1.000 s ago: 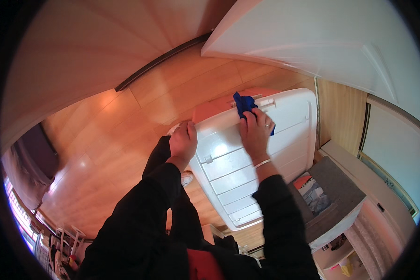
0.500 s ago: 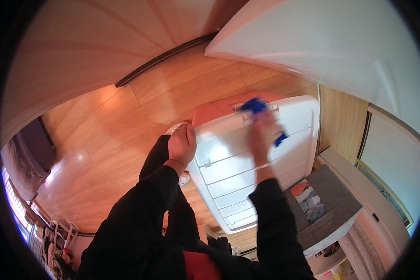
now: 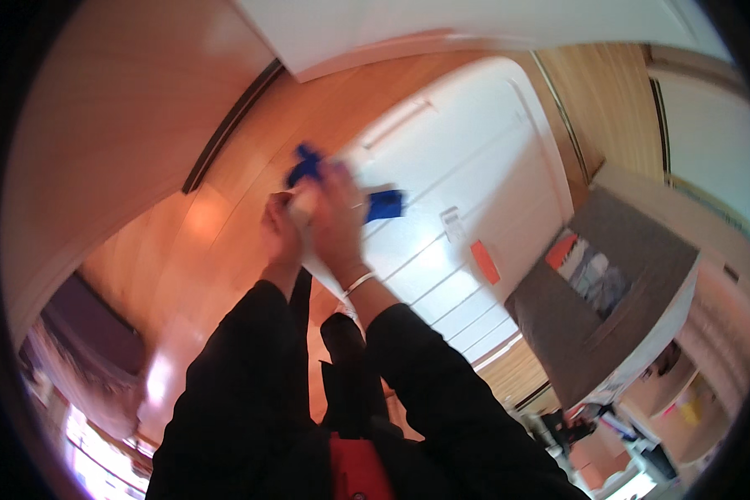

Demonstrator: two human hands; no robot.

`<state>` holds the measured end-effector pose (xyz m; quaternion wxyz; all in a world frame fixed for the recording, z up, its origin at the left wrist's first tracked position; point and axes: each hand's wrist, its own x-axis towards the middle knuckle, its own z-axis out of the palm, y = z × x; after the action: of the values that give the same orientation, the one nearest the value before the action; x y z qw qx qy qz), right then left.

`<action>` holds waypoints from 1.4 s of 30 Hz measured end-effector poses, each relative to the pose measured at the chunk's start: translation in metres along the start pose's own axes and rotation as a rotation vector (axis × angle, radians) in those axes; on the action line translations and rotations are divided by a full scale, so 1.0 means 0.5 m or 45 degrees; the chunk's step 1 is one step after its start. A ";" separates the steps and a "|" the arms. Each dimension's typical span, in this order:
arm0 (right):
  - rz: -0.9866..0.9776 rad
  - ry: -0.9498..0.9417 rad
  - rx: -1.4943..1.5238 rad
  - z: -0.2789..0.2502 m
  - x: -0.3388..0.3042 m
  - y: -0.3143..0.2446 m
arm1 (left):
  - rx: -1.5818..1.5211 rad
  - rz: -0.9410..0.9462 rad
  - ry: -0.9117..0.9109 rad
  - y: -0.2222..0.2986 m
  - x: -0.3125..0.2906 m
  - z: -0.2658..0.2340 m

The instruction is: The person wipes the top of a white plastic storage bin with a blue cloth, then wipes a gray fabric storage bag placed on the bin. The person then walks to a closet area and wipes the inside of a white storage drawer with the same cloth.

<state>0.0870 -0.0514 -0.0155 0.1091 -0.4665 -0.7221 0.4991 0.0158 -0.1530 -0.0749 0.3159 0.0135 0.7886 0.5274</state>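
Observation:
A large white ribbed plastic lid (image 3: 433, 150) is tilted up in front of me, with a small white label and an orange-red tag on its face. At its left corner my left hand (image 3: 282, 233) grips the edge, its fingers curled and partly blurred. Close beside it my right hand (image 3: 337, 218) is closed around a blue cloth (image 3: 385, 205), pressing it against the same corner. Ends of the cloth stick out on both sides of that hand. The lid's corner itself is mostly hidden by my hands.
To the right stands a grey fabric storage box (image 3: 633, 250) with a clear window showing folded things. White door panels (image 3: 475, 25) rise at the far side over the wood floor (image 3: 225, 233). A dark purple padded piece (image 3: 92, 325) lies at the left.
My right hand has moved left with the blue cloth, from the far edge to the corner by my left hand. The lid has turned, and the view has shifted.

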 end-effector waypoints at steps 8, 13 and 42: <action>-0.364 0.022 -0.223 -0.049 -0.249 0.055 | -0.044 0.084 -0.130 0.012 0.055 -0.026; -0.198 0.030 -0.435 -0.158 -0.447 0.167 | 0.477 0.228 -0.070 0.070 0.045 -0.008; 0.504 1.028 -0.658 -0.353 -0.889 0.457 | 1.295 0.281 -1.281 0.154 -0.228 0.297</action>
<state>0.5664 -0.2747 0.0176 0.1637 -0.7614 -0.6199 0.0960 0.1592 -0.0370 0.0088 0.5401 0.4797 0.6894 0.0539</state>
